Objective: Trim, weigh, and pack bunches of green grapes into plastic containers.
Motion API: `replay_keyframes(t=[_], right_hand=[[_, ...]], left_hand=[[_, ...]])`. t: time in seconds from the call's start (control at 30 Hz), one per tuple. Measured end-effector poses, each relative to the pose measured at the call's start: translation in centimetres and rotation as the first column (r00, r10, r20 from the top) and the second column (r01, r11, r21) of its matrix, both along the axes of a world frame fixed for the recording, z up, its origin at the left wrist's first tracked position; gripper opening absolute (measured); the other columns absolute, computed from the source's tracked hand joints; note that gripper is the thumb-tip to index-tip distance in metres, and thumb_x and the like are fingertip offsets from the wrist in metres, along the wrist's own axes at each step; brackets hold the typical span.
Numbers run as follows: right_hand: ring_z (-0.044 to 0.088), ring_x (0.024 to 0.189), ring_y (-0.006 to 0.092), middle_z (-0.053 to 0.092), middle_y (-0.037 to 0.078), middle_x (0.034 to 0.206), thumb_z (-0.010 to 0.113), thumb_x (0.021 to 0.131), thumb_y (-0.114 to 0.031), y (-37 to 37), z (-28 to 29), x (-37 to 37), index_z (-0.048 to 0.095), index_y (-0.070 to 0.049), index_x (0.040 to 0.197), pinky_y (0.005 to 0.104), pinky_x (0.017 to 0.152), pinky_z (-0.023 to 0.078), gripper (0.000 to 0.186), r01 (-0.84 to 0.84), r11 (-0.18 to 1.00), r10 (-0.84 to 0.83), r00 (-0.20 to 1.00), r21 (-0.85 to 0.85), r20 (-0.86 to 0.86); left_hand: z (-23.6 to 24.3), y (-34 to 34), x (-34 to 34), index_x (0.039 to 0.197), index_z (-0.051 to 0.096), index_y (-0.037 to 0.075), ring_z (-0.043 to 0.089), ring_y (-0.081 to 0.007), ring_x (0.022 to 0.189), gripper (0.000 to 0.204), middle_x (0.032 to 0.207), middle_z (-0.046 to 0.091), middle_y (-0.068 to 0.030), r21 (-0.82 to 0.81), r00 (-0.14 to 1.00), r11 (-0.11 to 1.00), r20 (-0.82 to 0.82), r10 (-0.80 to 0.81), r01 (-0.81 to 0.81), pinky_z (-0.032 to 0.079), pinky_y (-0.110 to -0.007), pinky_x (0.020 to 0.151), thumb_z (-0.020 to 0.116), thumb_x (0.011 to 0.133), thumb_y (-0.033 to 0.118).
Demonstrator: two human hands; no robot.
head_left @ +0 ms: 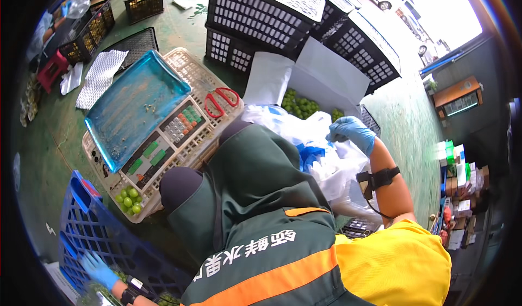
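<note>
Two gloved hands [352, 133] at three and eight o'clock, one weighing scale [138, 113], one pair of red scissors [222, 106], one blue crate [80, 197], one red stool [53, 68]

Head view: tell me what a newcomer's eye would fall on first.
Probably the bright blue tray left of centre, with red scissors to its right. Next comes the yellow sleeve at lower right, its arm leading up to the blue-gloved right hand by the white bags.

Tray [144, 102]: smooth, glossy film. Blue crate [81, 195]: smooth plastic. Bag [343, 176]: thin, crinkled, shiny plastic. Apron [261, 197]: matt cloth.
</note>
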State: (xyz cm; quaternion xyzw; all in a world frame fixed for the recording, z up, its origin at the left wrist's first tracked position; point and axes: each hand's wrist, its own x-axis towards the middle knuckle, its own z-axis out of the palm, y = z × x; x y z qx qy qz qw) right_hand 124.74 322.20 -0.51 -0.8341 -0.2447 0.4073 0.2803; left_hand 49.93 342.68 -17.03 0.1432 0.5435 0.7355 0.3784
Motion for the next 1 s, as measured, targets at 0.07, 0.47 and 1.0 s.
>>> replay_keyframes(t=[0.07,0.47,1.0], right_hand=[[0.063,0.067,0.0129,0.067,0.007,0.075,0.058,0.081,-0.02,1.1,-0.9,-1.5,0.065,-0.002,0.075,0.0238,0.06,0.049,0.02,-0.123,0.958,0.089,0.986,-0.258,-0.139],[0.051,0.106,0.0222,0.055,0.014,0.116,0.057,0.083,-0.028,-5.0,-19.1,-0.4,0.045,-0.003,0.127,0.0274,0.093,0.038,0.052,-0.538,0.801,0.554,0.833,-0.262,-0.015],[0.061,0.084,0.0333,0.062,0.02,0.089,0.046,0.085,-0.033,-20.6,-6.7,8.0,0.064,-0.003,0.087,0.0421,0.074,0.047,0.035,0.305,0.843,0.058,0.767,-0.444,0.639]], left_hand=[[7.5,1.7,7.5,0.137,0.024,0.0,0.028,-0.0276,0.131,0.051,0.138,0.033,-0.0171,0.115,0.855,0.86,-0.233,-0.463,0.497,0.022,-0.04,0.107,0.035,0.092,0.022],[29.6,-5.4,46.4,0.127,0.036,-0.003,0.048,-0.0215,0.116,0.053,0.127,0.045,-0.0157,-0.328,-0.312,0.123,-0.94,-0.137,0.937,0.045,-0.033,0.09,0.057,0.08,0.011],[32.9,-14.3,61.3,0.12,0.041,-0.005,0.053,-0.0231,0.105,0.048,0.117,0.051,-0.0177,-0.539,-0.65,-0.442,-0.747,-0.143,0.717,0.048,-0.034,0.085,0.06,0.079,0.013]])
